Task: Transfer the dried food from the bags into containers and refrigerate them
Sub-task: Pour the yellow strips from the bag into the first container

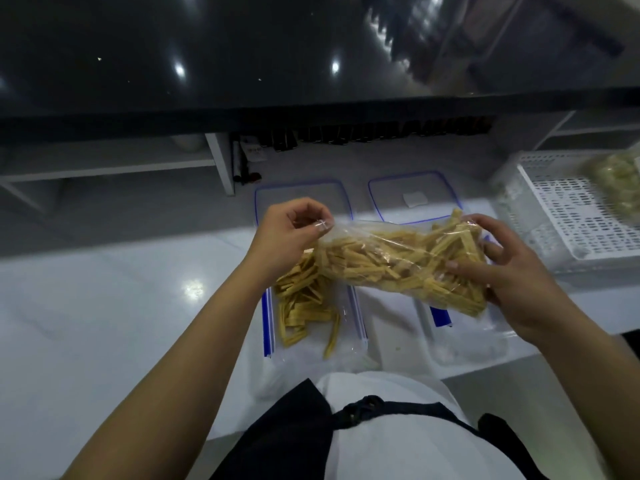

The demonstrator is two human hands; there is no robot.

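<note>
A clear plastic bag (398, 258) full of yellow dried strips lies sideways in the air above two clear containers. My left hand (291, 233) pinches the bag's open left end. My right hand (512, 271) grips its right end, fingers curled round the plastic. Below the bag's mouth, the left container (346, 341) with blue clips holds a loose pile of the same strips (301, 306). The right container (467, 344) is partly hidden by the bag, and what shows of it holds no strips.
Two clear lids with blue rims (301, 194) (412, 188) lie behind the containers on the white counter (104, 306). A white slotted basket (571, 216) at the right holds a bag of pale green food (616, 178). A dark shelf edge (242, 116) overhangs the back.
</note>
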